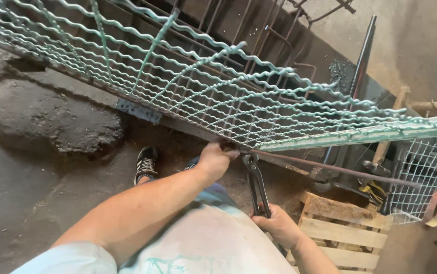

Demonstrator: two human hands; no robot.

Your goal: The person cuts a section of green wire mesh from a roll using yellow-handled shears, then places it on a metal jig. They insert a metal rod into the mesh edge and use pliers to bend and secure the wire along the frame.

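- Mesh panel (pixel 218 91): one large panel of crimped wire, painted pale green with rust showing through, is seen raised off the floor and slanting across the upper half of the view; its near edge runs just above both hands.
- Handling, as a judgement: the panel is likely heavy and stiff across its frame, while single wires would bend under force; the wire ends and flaking paint look rough and sharp, so the framed edge is judged the safer place to take hold, not the open mesh.
- Left hand (pixel 216 160): it is closed around the near edge of the panel, where a thin rusty rod (pixel 330 168) meets it.
- Right hand (pixel 276 223): it is wrapped around the handles of one pair of pincers (pixel 255 182), whose head is set against the panel edge just beside the left hand's fingers.
- Pincers, as a judgement: steel, rigid and fairly heavy; a firm hold low on the handles is judged best for leverage.
- Counted: one mesh panel, one pincers, one rusty rod, one wooden pallet (pixel 342 228) on the floor at the lower right, one smaller white mesh piece (pixel 421 177) at the right edge, one black shoe (pixel 146 163) on the dark floor (pixel 20 177).
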